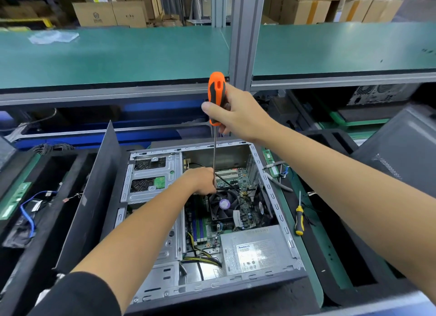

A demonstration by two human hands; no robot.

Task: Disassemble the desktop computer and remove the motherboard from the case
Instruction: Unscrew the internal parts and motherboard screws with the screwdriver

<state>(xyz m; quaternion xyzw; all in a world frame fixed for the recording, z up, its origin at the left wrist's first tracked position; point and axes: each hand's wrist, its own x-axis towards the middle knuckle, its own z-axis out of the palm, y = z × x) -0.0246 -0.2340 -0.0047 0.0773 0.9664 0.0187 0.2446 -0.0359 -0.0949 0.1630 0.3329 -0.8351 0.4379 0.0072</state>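
Observation:
An open desktop case (271,188) lies on its side in front of me. Inside it sit the green motherboard (238,177), a black CPU fan (224,206), a grey power supply (254,249) and a metal drive cage (153,176). My right hand (238,114) grips the orange-and-black handle of a long screwdriver (216,96) held upright above the case. Its shaft runs down to my left hand (203,181), which curls around the lower shaft just above the fan. The tip is hidden behind those fingers.
The removed side panel (94,193) leans against the case's left side. A yellow-handled screwdriver (299,219) and loose RAM sticks (271,162) lie on the green mat to the right. A black foam tray (28,212) on the left holds a blue cable. Another case panel (401,150) stands at the right.

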